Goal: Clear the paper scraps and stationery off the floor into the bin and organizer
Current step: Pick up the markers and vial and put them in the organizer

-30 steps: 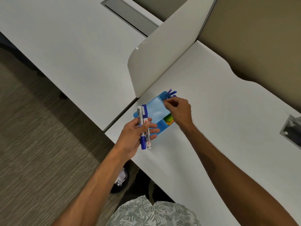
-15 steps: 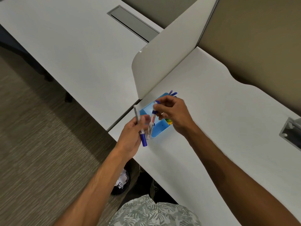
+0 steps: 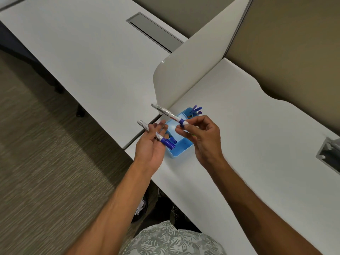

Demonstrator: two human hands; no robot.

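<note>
A light blue organizer (image 3: pixel 177 152) stands on the white desk (image 3: pixel 248 153) near its front corner, with several blue pens (image 3: pixel 196 109) upright in its far compartment. My right hand (image 3: pixel 201 137) pinches a white marker with a blue band (image 3: pixel 168 114) by its capped end, held over the organizer and pointing up-left. My left hand (image 3: pixel 152 144) is palm up at the organizer's left side, with a second white marker with a blue cap (image 3: pixel 158 135) lying across its loosely spread fingers.
A curved white divider panel (image 3: pixel 187 70) rises just behind the organizer between the two desks. A dark bin with white paper scraps (image 3: pixel 140 207) sits on the floor under the desk edge. Grey-brown carpet (image 3: pixel 46 162) fills the left. A grey cable tray (image 3: pixel 329 153) is at the right edge.
My right hand took one of the two markers from my left hand and lifted it above the organizer. My left hand opened flat, keeping the other marker.
</note>
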